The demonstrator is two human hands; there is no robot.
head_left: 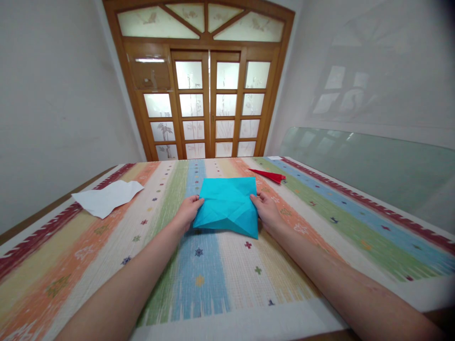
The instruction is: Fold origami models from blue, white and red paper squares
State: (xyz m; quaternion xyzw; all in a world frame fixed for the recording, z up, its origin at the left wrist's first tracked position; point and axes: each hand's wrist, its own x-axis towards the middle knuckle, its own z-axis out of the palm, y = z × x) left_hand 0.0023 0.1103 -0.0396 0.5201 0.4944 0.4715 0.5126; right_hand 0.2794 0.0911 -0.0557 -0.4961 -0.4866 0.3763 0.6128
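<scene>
Between my two hands is a creased sheet of blue paper point(227, 203), tilted up slightly with its near edge bent. My left hand point(190, 210) pinches its left edge, thumb on top and fingers behind. On the opposite side, my right hand point(265, 208) grips the right edge the same way. The fingers under the paper are mostly hidden. Fold lines cross the paper's lower half.
A striped tablecloth point(202, 284) covers the table. White paper point(110, 196) with an uneven edge lies at the left. A folded red paper piece point(268, 176) lies beyond my right hand. Wooden doors point(209, 104) stand behind the table.
</scene>
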